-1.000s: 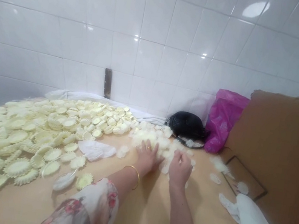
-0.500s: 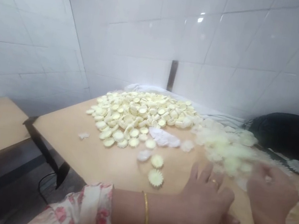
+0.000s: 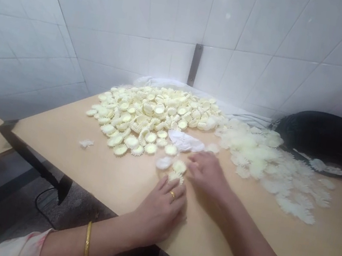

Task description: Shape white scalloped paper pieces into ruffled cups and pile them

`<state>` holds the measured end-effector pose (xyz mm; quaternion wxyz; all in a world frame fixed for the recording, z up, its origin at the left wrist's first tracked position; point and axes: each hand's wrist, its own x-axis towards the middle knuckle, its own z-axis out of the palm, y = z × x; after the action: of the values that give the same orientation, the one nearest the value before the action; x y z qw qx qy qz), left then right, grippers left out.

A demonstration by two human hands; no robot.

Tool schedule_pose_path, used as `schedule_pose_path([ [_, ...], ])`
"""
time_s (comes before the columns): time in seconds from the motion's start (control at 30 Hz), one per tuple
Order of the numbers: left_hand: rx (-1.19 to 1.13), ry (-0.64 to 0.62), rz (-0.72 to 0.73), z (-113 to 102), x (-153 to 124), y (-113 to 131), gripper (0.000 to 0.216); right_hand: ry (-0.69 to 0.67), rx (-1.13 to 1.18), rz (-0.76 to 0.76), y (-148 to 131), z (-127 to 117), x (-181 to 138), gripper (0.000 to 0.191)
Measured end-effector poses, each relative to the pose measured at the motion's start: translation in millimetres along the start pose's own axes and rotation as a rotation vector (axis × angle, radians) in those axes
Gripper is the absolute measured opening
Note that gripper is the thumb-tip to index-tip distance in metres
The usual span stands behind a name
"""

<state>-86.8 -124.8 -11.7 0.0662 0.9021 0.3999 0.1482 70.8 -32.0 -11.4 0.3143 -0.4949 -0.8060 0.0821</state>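
Two scalloped cream discs [image 3: 177, 171] lie on the desk [image 3: 53, 143] between the left hand [image 3: 158, 213] and the right hand [image 3: 206, 173], whose fingers [image 3: 196, 163] rest loose and released, grasping nothing. Just beyond them sit a white cloth [image 3: 185, 141] and a heap of matching discs [image 3: 147, 115]; to the right spread thin pale flakes [image 3: 269, 166], reaching a black bag [image 3: 320, 135].

L hand [image 3: 159, 213]: palm down, fingers loosely spread, pointing fwd; gold ring [image 3: 172, 194] on one finger. L forearm [image 3: 105, 244]: gold bangle [image 3: 87, 245] near sleeve [image 3: 24, 248], floral. R hand [image 3: 206, 173]: palm down, fingers slightly curled, pointing L, just beside L hand. R forearm [image 3: 258, 252]: bare, angled in from lower R
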Motion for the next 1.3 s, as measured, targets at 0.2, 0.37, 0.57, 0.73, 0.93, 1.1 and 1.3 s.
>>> schedule_pose_path([
  [0.2,-0.002,0.023,0.046,-1,7,-14,0.030,-0.041,0.044,0.073,-10,21,7,0.014],
  [0.37,-0.035,0.056,0.050,-6,16,-13,0.026,0.028,0.275,0.222,-8,9,4,0.009],
  [0.57,-0.271,0.265,0.073,-9,55,7,0.022,0.199,0.617,0.347,26,-29,5,0.016],
  [0.73,-0.670,0.319,-0.283,-1,114,10,0.029,0.330,0.545,0.441,52,-51,-9,0.023],
  [0.93,-1.370,0.090,-0.475,27,151,13,0.036,0.445,0.372,0.454,56,-47,-15,0.033],
  [1.1,-1.531,0.208,-0.477,34,151,15,0.016,0.419,0.398,0.474,58,-40,-15,0.038],
  [1.3,-1.646,0.151,-0.602,25,150,12,0.003,0.317,0.615,0.521,58,-42,-19,0.021],
])
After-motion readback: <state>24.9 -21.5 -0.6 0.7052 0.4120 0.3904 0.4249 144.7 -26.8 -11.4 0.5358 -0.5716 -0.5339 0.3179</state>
